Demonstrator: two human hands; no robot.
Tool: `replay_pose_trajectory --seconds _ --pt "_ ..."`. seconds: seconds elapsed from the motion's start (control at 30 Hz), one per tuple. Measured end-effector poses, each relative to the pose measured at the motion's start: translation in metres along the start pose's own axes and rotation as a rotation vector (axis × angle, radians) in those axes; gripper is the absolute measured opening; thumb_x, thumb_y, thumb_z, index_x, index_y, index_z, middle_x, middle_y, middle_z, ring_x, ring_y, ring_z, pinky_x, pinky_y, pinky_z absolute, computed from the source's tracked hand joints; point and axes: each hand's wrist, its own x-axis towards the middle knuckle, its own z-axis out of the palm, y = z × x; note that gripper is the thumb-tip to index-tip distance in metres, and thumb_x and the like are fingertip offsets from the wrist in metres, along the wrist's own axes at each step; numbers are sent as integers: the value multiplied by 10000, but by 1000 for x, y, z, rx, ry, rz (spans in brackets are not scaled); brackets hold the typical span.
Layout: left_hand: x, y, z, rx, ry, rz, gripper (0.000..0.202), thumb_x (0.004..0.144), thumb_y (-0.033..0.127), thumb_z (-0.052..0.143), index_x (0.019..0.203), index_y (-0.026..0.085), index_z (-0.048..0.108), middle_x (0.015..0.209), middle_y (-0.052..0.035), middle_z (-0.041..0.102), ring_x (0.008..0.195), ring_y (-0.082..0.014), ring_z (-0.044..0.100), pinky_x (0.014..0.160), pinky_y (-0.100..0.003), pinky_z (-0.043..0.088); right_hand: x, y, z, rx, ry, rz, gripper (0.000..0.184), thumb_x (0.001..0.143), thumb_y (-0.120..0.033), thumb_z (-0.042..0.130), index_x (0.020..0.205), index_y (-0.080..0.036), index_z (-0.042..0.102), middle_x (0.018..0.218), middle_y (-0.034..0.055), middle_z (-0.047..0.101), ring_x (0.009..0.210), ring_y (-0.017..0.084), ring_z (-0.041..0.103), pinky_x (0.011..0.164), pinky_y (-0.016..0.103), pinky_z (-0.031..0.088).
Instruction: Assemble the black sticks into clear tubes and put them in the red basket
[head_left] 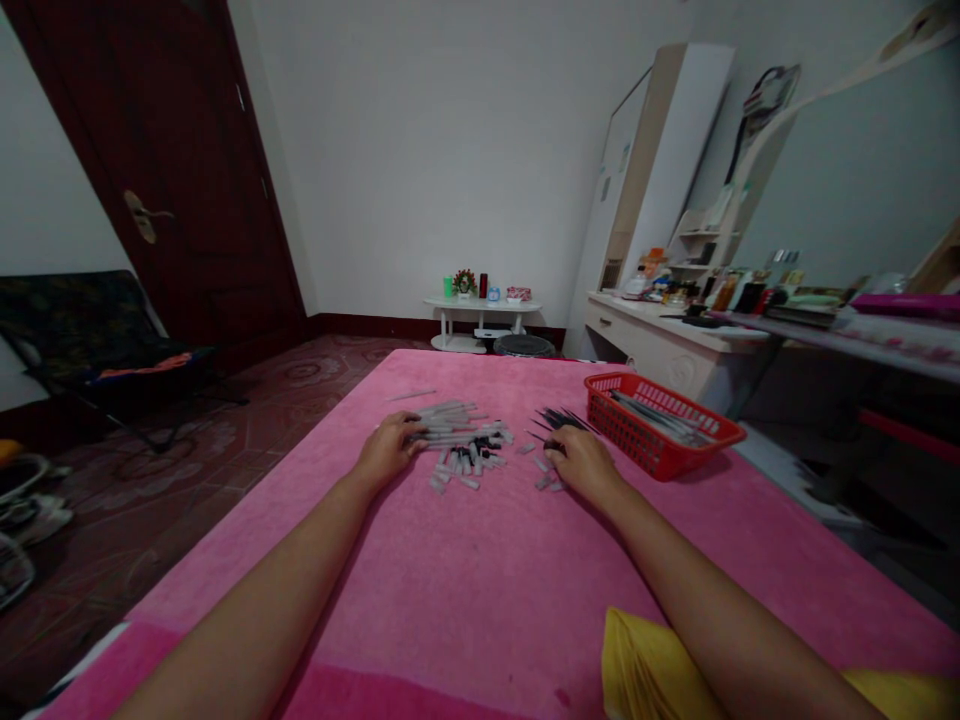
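My left hand point(388, 450) lies at the left end of a pile of whitish, translucent pen barrels point(450, 415), its fingers curled onto their near ends. Right of and below them is a heap of short clear caps point(466, 465), mixed with small black pieces point(487, 442). My right hand point(581, 458) is closed at the fingertips by a bunch of thin black pointed sticks point(562, 418); one seems to be between thumb and finger, though blur hides the detail. A few loose clear caps point(543, 482) lie under this hand. A single barrel point(412, 395) lies apart, farther back.
A red plastic basket point(652, 460) holding long greyish sticks point(660, 415) stands right of my right hand. Pink cloth point(450, 580) covers the table. Yellow fabric point(652, 660) lies under my right forearm. A cluttered dresser point(675, 345) stands at the right, a folding chair point(97, 330) at the left.
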Motion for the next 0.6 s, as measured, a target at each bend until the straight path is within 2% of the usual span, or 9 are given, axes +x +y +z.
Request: replay_pose_trajectory --seconds 0.17,0.27,0.37,0.47,0.6 --pt "-1 5 0 -7 76 22 163 785 255 602 910 230 703 1136 -57 599 1077 -216 551 940 -347 468 3 6 -4 -4 32 4 182 792 -187 562 870 -185 726 916 69 690 865 183 624 738 254 417" --pt "-1 8 -3 -17 139 68 144 800 254 581 892 218 687 1109 -56 605 1052 -209 557 917 -341 477 4 15 -9 -21 45 62 190 803 -207 566 902 -187 727 950 74 699 877 192 632 748 263 423" --pt "-3 15 -9 -58 237 96 176 859 282 514 918 210 663 1005 -54 635 976 -193 581 883 -326 485 3 20 -14 -46 35 138 192 799 -206 582 924 -197 728 957 81 707 898 202 639 756 269 426" --pt "-4 28 -14 -116 322 114 205 892 314 480 956 210 645 960 -52 652 936 -184 595 872 -316 485 0 22 -14 -101 7 157 166 789 -203 608 905 -192 727 955 98 702 902 215 641 748 279 429" --pt "-6 52 -11 -173 325 159 239 905 316 468 1034 215 642 1008 -62 657 968 -184 598 874 -313 487 -2 24 -2 -166 -31 132 139 791 -248 637 882 -177 714 938 116 682 883 230 640 720 293 431"
